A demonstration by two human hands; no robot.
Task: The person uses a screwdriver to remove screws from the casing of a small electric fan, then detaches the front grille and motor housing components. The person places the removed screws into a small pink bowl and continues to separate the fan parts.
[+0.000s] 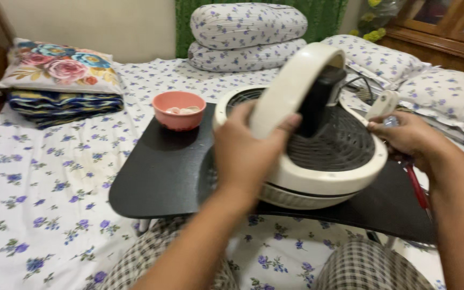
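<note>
A round cream plastic table fan (pixel 318 161) lies face down on the black worktop (pixel 157 177), its dark ribbed rear grille (pixel 345 142) turned upward and its black motor housing (pixel 320 99) rising from the middle. Its cream oval stand base (pixel 291 86) tilts up over the grille, gripped on its near edge by the left hand (pixel 245 156). At the fan's right rim the right hand (pixel 406 134) pinches a small pale part (pixel 383 104), too blurred to identify.
</note>
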